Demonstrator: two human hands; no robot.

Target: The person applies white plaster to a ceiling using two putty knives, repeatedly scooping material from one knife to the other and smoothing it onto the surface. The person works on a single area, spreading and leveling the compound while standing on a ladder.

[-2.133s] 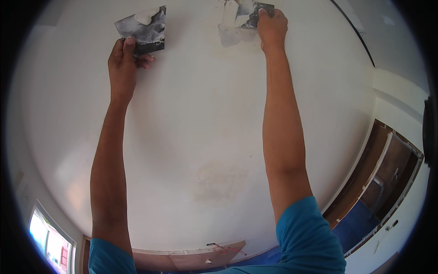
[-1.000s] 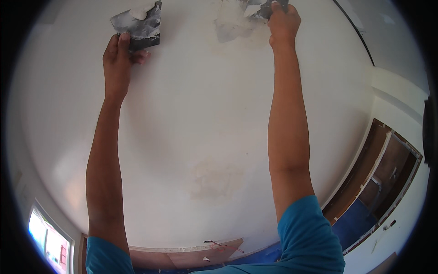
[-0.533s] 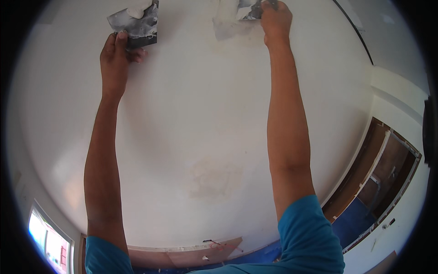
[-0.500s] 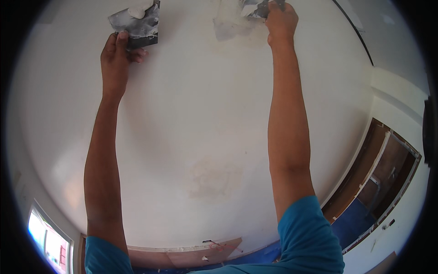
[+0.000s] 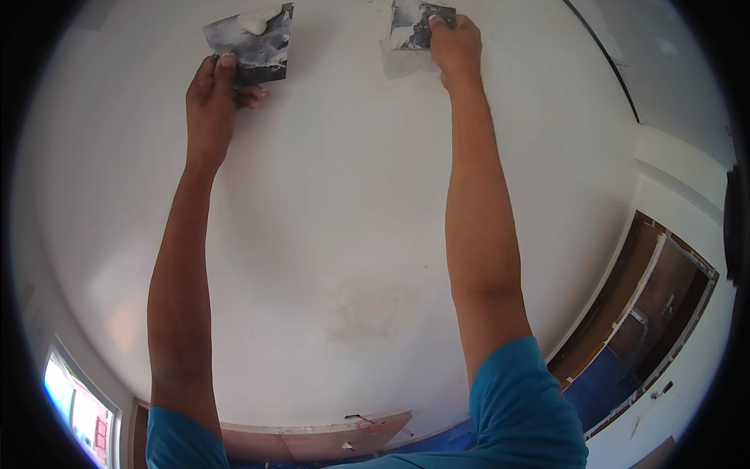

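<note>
1. My right hand (image 5: 457, 48) is closed on a flat metal scraper blade (image 5: 414, 23). My fingertips press on its upper edge, and the blade lies flat against the white ceiling (image 5: 328, 195).
2. The blade is thin, roughly rectangular, dark grey, and streaked with white filler. A smear of wet grey-white filler (image 5: 394, 43) sits on the ceiling directly beside and below the blade.
3. My left hand (image 5: 211, 102) is clamped on a second flat metal plate (image 5: 251, 43), thumb on the near face, fingers curled behind its lower edge.
4. This plate is a four-sided sheet with sharp corners, dull grey, coated in dried and wet white smears. A soft lump of white filler (image 5: 256, 19) rests near its top edge.
5. The two tools are well apart, both at the far reach of my raised arms.
6. The ceiling surface is matte white and smooth, with a faint yellowish stained patch (image 5: 367, 305) between my forearms.
7. A dark brown wooden door frame (image 5: 641, 305) shows at the lower right. A bright window (image 5: 78, 399) shows at the lower left.
</note>
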